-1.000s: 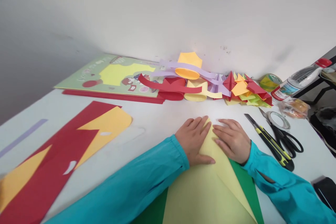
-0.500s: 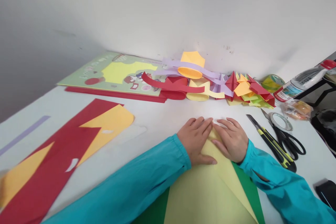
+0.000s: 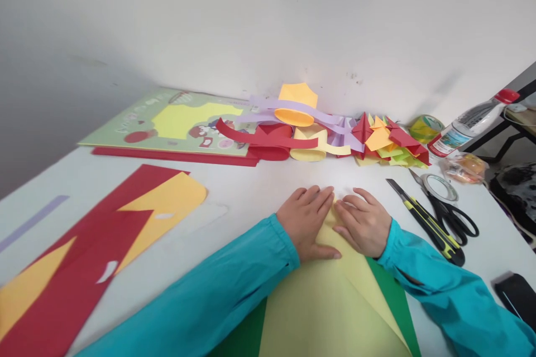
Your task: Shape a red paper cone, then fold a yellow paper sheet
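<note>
A pale yellow sheet of paper [image 3: 330,301] lies folded to a point on a green sheet [image 3: 393,295] at the near edge of the white table [image 3: 251,189]. My left hand [image 3: 305,222] lies flat on the left flap near the tip, fingers stretched out. My right hand [image 3: 364,223] presses flat on the right flap, its fingertips meeting the left hand's at the paper's point. Both arms wear teal sleeves.
Red and orange paper offcuts [image 3: 96,245] lie at the left. A craft book [image 3: 171,122] and a pile of folded paper shapes [image 3: 335,134] sit by the wall. A utility knife [image 3: 422,220], scissors [image 3: 452,217], tape rolls [image 3: 439,187] and a bottle [image 3: 469,122] are at the right.
My hands have closed in slightly toward each other at the tip of the yellow paper. The view shifted a little.
</note>
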The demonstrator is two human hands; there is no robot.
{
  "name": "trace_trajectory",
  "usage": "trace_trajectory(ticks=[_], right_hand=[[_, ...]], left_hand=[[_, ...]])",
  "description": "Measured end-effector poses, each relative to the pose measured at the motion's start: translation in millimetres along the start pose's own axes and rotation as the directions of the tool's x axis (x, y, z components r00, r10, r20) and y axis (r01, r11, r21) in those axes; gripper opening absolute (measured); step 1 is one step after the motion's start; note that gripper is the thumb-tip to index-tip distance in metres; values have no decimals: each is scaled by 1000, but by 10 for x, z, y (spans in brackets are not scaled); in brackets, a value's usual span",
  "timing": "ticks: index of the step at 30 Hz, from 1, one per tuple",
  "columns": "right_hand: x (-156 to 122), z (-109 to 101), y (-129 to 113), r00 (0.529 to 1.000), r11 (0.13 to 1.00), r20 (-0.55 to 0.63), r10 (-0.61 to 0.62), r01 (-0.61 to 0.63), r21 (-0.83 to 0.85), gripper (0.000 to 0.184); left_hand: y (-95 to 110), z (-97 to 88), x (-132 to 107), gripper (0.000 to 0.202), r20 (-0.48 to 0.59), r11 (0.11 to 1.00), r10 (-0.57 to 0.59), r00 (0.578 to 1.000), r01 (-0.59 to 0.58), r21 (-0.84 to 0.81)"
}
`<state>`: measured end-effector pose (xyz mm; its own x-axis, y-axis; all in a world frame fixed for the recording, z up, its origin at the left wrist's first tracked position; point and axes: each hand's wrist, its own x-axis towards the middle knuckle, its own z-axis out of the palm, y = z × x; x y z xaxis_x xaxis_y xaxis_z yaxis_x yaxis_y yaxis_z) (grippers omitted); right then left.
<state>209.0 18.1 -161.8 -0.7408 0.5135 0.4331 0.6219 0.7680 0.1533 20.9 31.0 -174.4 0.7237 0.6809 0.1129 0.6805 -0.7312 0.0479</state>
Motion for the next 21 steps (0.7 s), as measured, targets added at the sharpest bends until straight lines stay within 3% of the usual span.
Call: trace_trajectory(ticks=[6, 21], right_hand=[[-69, -34, -5, 1000, 1000, -28, -12, 12, 7, 31], [-102, 34, -46, 987, 960, 16, 163, -162, 230, 36]], left_hand=[[-3, 7, -2, 103, -6, 1000, 3, 1000, -3, 0], [-48, 92, -11, 102, -43, 998, 4, 999, -6, -64]])
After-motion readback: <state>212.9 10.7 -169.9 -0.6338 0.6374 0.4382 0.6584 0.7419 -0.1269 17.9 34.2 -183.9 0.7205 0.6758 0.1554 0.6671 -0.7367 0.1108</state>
